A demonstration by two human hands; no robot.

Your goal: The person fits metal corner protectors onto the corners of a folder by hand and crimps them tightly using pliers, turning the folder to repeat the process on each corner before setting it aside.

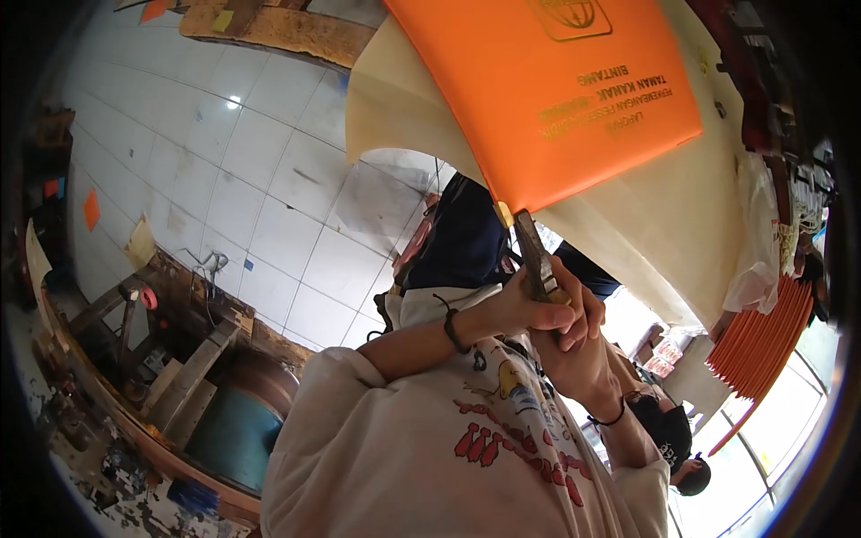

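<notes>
An orange folder cover (574, 108) with gold printing lies on a cream-coloured board or sheet (646, 224), one corner toward me. A small gold metal corner piece (505, 213) sits at that corner. The jaws of worn metal pliers (535, 255) touch or nearly touch the corner; I cannot tell whether they grip it. My left hand (543, 300) is closed round the pliers. Just below it, my right hand (578, 359) is closed too, wrapped over the handles, which the fingers mostly hide.
A stack of orange covers (767, 341) stands at the right, near a clear plastic bag (755, 242). Another person (668, 430) is at the lower right. White floor tiles (242, 179) spread to the left, with a wooden bench (278, 34) above and machinery (238, 430) at the lower left.
</notes>
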